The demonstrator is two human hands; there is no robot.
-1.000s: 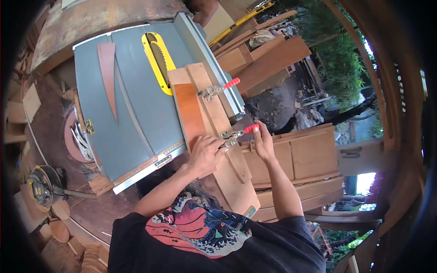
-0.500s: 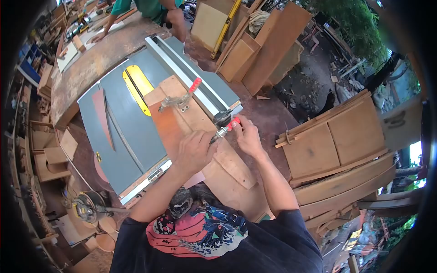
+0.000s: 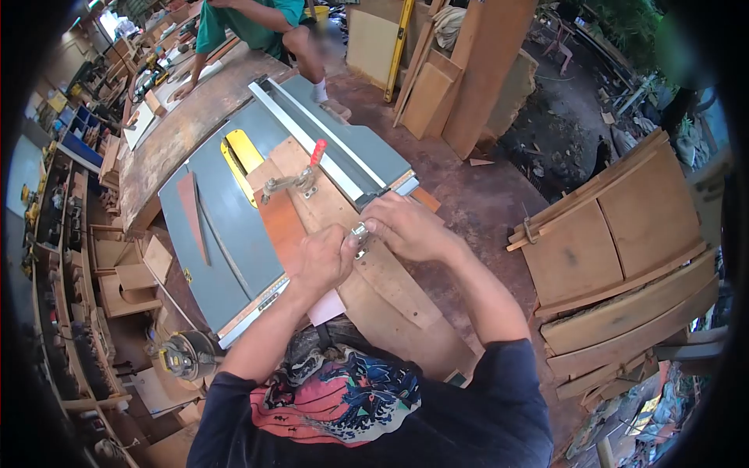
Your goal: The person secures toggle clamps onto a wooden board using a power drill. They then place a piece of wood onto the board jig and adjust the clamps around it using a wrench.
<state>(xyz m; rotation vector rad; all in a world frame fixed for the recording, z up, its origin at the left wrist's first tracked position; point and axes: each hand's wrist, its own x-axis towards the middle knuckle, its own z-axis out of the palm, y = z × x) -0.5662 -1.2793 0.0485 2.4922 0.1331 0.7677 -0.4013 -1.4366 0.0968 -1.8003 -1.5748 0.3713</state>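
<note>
My left hand (image 3: 324,256) is closed on the body of the near toggle clamp (image 3: 360,232), over the reddish board. My right hand (image 3: 404,226) wraps round the same clamp's handle, whose red grip is hidden under the fingers. The far toggle clamp (image 3: 295,183) has its red handle upright and stands on the pale wooden jig (image 3: 335,209). A reddish-brown board (image 3: 282,226) lies along the jig's left side. Under them is the grey table saw top (image 3: 234,242), with a yellow insert (image 3: 243,160) and a thin pinkish wedge (image 3: 189,210).
The saw's metal fence (image 3: 312,144) runs right of the jig. Beyond the saw, a person in green (image 3: 265,17) is at a wooden workbench (image 3: 203,97). Curved wooden panels (image 3: 573,253) are at the right, and a round-bodied tool (image 3: 186,355) is at the lower left.
The view has swung, bringing the co-worker into sight. My right hand has moved from the near clamp's red grip tip to wrap over its handle, close to my left hand. The far clamp's handle stands more upright.
</note>
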